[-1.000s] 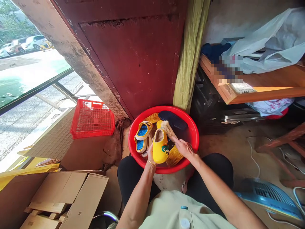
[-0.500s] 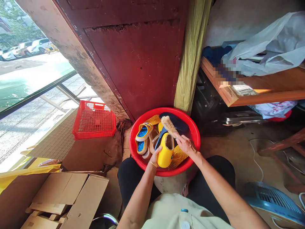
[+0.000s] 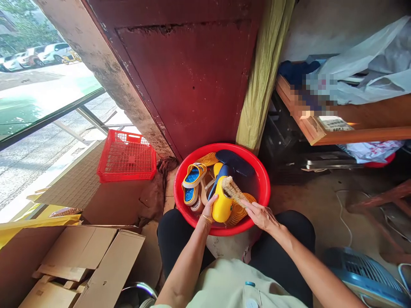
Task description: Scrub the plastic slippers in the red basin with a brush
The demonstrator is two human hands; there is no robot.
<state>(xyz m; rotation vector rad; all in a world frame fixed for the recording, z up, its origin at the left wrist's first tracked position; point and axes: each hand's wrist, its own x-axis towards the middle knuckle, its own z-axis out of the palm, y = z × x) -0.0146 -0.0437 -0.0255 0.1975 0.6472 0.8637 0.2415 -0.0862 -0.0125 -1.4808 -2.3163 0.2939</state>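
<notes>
My left hand (image 3: pixel 209 208) is closed on the side of a yellow clog (image 3: pixel 221 208), held above a red basin (image 3: pixel 266 182). In my right hand (image 3: pixel 260 215) is a scrubbing brush (image 3: pixel 235 191) with pale bristles, its head lying at the opening of the clog. Around them in the basin are yellow-and-white slippers with blue insoles (image 3: pixel 192 176), a dark blue shoe (image 3: pixel 236 161) sole up, and several other shoes, partly hidden. Dark water shows at the basin's right side.
A red plastic crate (image 3: pixel 126 156) stands at the left, above an open cardboard box (image 3: pixel 80 252). Behind the basin is a dark red door (image 3: pixel 189 85). To the right are a wooden table (image 3: pixel 362 137) with plastic bags and a blue fan (image 3: pixel 366 265).
My right hand has brought the brush down and toward me, from beyond the clog onto its opening. My left hand still holds the clog in nearly the same place.
</notes>
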